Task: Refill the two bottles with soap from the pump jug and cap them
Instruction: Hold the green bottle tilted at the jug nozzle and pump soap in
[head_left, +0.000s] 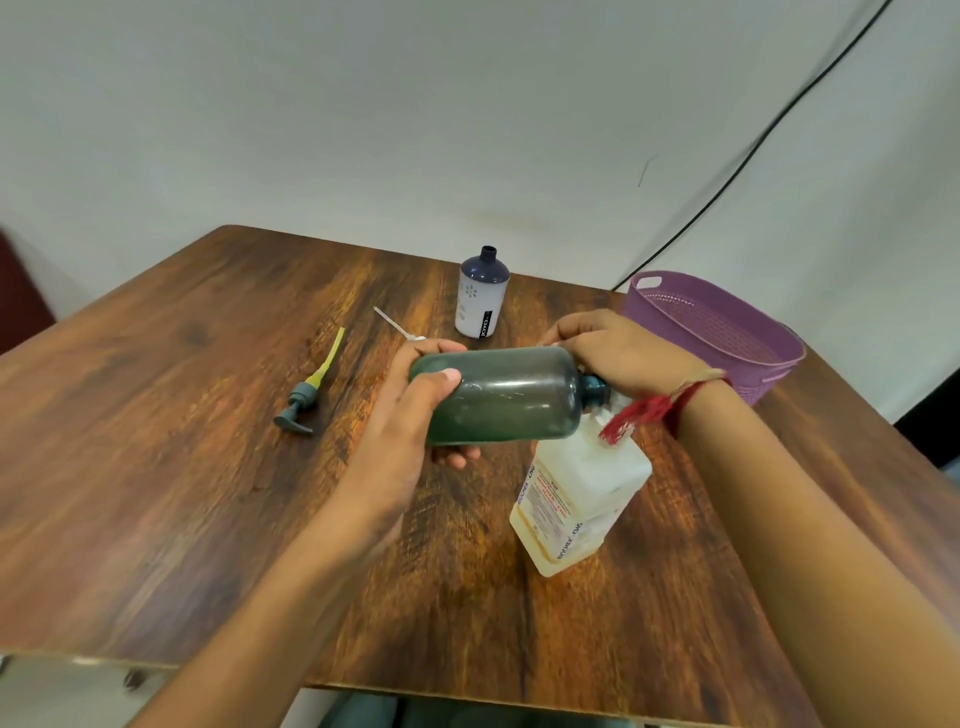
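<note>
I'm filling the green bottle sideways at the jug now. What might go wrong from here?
1. The green bottle lies almost sideways in the left hand, its mouth by the top of the jug under the right hand; soap may miss the narrow neck or run back out onto the table.
2. Only the right hand on top steadies the jug, so a hard push might tip or slide it.
</note>
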